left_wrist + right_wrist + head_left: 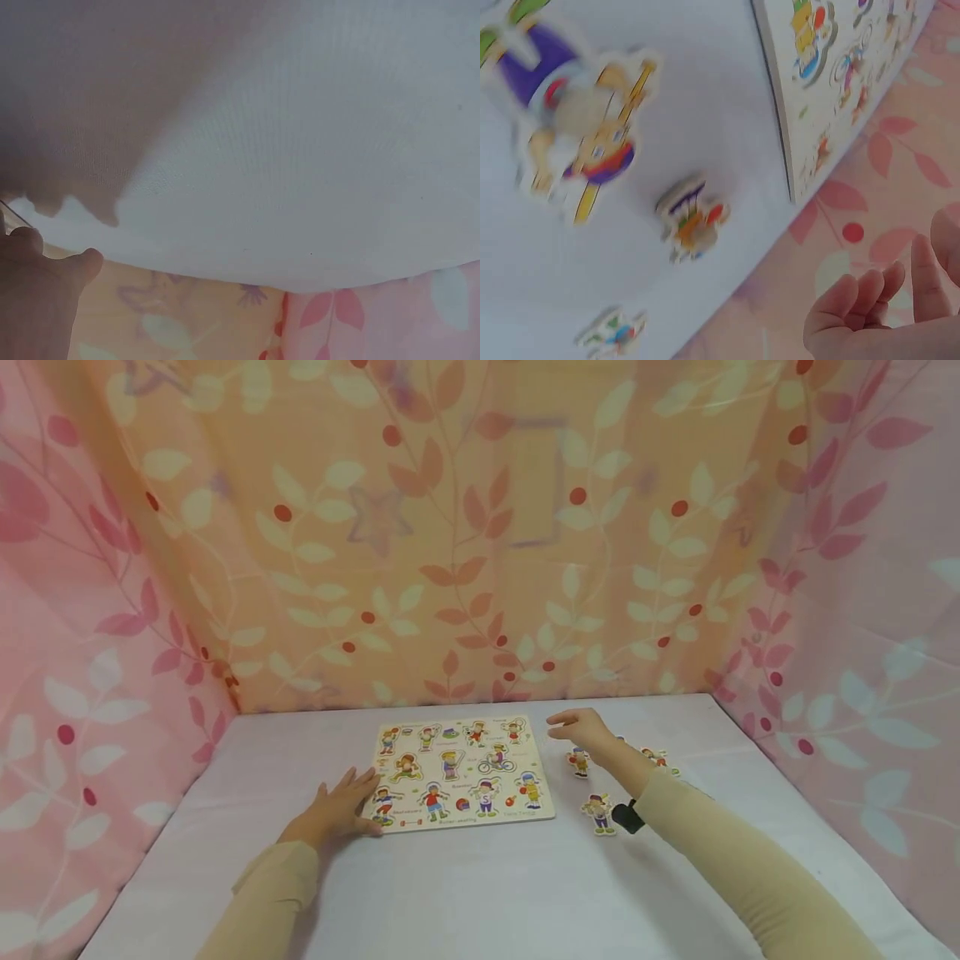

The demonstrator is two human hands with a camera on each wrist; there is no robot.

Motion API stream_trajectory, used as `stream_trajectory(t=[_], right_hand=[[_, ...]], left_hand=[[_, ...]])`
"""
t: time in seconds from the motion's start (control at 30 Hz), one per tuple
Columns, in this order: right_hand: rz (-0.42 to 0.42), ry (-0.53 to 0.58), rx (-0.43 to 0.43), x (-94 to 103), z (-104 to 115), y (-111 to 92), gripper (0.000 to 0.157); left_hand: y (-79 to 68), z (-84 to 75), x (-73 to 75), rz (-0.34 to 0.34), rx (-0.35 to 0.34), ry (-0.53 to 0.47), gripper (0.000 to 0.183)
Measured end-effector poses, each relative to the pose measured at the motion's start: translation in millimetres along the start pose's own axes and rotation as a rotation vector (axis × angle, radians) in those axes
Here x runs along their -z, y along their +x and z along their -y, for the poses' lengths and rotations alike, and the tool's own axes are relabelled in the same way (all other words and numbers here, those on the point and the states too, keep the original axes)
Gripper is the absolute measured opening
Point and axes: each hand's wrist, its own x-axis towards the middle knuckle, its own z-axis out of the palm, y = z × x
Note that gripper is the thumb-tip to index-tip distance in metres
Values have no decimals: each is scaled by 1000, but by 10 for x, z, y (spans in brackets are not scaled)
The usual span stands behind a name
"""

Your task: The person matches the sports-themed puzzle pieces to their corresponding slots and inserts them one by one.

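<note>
A wooden puzzle board (468,820) with sports figures lies on the table. My left hand (341,808) rests at its left edge, fingers spread and thumb by the near corner; only part of this hand (41,289) appears in the left wrist view. My right hand (581,731) hovers just off the board's far right corner, fingers loosely bent, with nothing visible in them. In the right wrist view, the fingers (924,281) are apart from any piece. Below the right forearm lie a batter puzzle piece (600,815) and a smaller figure piece (577,763).
Another figure piece (658,758) lies right of the right forearm, which partly covers the pieces there. A black wrist device (628,817) sits at the right cuff. Floral curtains (480,568) enclose the white table (465,893) at the back and sides.
</note>
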Motion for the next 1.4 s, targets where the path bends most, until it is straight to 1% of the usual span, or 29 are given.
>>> stream_trajectory(t=[0.17,0.23,0.43,0.63,0.73,0.97,1.1,1.23,1.3,1.4], right_hand=[[12,-9,-6,260,10,-91,39],[14,-8,8,376,13,-121,39],[23,-36,53,719,25,-222,43],[48,-81,63,968,-28,-318,46],[54,-95,68,1074,-109,-343,46],[65,-190,117,1391,-378,-379,49],[83,-186,121,1548,-524,-374,52],[112,-164,99,1635,-677,-341,54],[128,-162,90,1658,-781,-317,55],[147,-164,68,1669,-952,-288,58]], left_hand=[[-20,57,-14,-6,3,-3,102],[-31,70,-10,-6,9,-6,103],[-44,82,10,-5,-3,1,103],[-43,120,0,-4,-5,2,104],[-38,148,-13,-6,-2,-4,105],[17,168,-33,0,0,-2,107],[36,148,-28,11,1,-8,107],[37,112,-17,15,1,-17,106],[32,87,-7,14,-6,-5,106],[28,51,-9,13,-12,-14,104]])
